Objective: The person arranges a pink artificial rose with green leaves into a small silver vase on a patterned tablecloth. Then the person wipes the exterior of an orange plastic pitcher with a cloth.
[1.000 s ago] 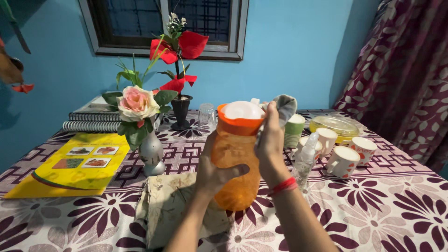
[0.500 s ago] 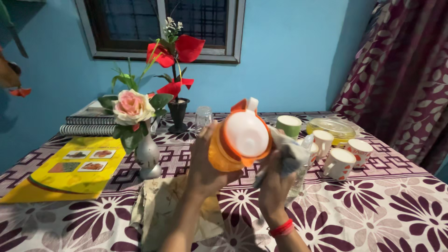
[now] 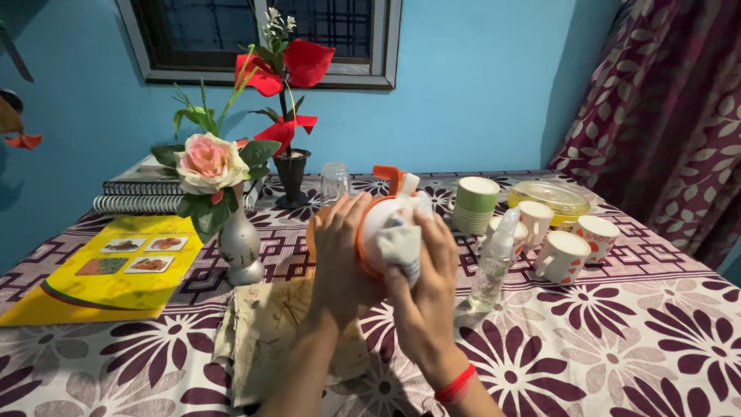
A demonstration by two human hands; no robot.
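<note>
My left hand [image 3: 345, 255] grips the tilted orange jug [image 3: 370, 232], right-hand fingers [image 3: 432, 266] pressing a cloth [image 3: 401, 245] on its lid, wiping unfinished.

Most of the orange plastic jug [image 3: 369, 232] is hidden behind the left hand [image 3: 340, 255] and the right hand [image 3: 427, 289], so only its rim, spout and white lid show. The pale crumpled cloth [image 3: 403, 245] is partly covered by the right fingers. Both forearms run off the bottom edge. The yellow printed booklet [image 3: 100, 270] is cut by the left edge, its small pictures too small to tell.
</note>
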